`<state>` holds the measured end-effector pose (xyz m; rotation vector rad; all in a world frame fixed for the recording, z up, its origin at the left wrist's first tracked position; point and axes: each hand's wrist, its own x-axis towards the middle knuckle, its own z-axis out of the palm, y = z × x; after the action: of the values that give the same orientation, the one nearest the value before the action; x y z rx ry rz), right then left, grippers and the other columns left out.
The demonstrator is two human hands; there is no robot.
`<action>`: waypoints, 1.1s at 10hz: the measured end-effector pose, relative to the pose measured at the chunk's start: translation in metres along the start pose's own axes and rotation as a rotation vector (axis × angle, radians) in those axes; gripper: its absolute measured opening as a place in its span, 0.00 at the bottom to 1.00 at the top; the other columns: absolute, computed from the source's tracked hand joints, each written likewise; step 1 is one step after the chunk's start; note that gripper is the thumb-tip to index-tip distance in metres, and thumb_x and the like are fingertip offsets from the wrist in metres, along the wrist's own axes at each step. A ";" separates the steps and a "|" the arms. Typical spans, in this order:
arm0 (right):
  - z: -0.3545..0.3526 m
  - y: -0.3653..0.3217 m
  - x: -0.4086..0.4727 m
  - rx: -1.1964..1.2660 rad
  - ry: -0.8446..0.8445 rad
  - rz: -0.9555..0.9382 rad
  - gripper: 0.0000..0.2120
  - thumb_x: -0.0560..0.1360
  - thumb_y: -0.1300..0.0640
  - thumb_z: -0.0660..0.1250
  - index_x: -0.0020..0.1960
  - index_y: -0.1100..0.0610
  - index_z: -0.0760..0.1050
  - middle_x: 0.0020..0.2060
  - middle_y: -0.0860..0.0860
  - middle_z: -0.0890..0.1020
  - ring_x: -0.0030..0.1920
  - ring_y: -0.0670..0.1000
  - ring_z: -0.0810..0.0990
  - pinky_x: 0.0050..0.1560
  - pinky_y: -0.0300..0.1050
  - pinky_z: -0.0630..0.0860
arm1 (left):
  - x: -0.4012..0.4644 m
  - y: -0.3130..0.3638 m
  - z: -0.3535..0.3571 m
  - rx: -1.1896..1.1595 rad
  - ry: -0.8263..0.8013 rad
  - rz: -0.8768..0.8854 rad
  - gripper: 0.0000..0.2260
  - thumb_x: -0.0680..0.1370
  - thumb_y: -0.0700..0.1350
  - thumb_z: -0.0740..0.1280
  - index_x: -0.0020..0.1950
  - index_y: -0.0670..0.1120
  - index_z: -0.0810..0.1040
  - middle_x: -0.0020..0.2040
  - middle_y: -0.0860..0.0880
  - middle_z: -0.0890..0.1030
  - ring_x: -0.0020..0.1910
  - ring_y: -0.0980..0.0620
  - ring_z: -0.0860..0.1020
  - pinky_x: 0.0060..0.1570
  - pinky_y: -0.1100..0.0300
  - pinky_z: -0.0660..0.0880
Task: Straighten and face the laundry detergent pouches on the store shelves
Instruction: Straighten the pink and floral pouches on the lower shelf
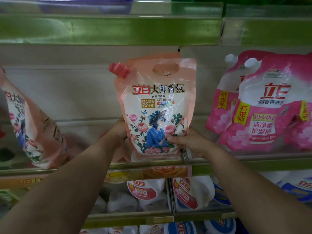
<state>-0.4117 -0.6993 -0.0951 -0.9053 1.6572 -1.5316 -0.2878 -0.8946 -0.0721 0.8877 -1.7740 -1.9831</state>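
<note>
On shelf (152,163) | both hands grip peach pouch (158,105) upright | L (119,130) + R (189,141)

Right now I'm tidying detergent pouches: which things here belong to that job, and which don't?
Job: peach pouch held upright by left hand and right hand; leaning pouch; pink pouches.
Not: bottles on the shelf below; price strip.
</note>
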 end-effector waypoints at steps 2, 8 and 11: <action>0.003 0.002 -0.002 0.008 0.028 -0.026 0.19 0.58 0.50 0.76 0.48 0.51 0.79 0.42 0.47 0.85 0.45 0.47 0.84 0.36 0.40 0.78 | -0.010 0.001 0.009 -0.017 -0.031 0.103 0.13 0.82 0.42 0.56 0.55 0.36 0.77 0.56 0.33 0.79 0.57 0.34 0.78 0.63 0.36 0.70; 0.012 0.007 -0.003 -0.003 0.146 -0.004 0.19 0.62 0.55 0.77 0.51 0.53 0.78 0.44 0.50 0.85 0.47 0.51 0.84 0.54 0.61 0.78 | -0.014 -0.021 0.007 -0.262 0.100 0.057 0.13 0.79 0.52 0.63 0.45 0.46 0.82 0.43 0.46 0.86 0.43 0.45 0.85 0.43 0.54 0.78; 0.020 0.013 -0.005 0.024 0.256 -0.001 0.17 0.66 0.55 0.76 0.54 0.52 0.78 0.47 0.50 0.85 0.49 0.51 0.84 0.49 0.55 0.81 | -0.031 -0.022 0.010 -0.172 0.202 0.047 0.15 0.77 0.55 0.63 0.35 0.49 0.79 0.31 0.54 0.83 0.37 0.51 0.81 0.35 0.61 0.72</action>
<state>-0.3925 -0.7043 -0.1090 -0.7206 1.8103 -1.7225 -0.2675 -0.8646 -0.0863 0.9432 -1.4771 -1.9078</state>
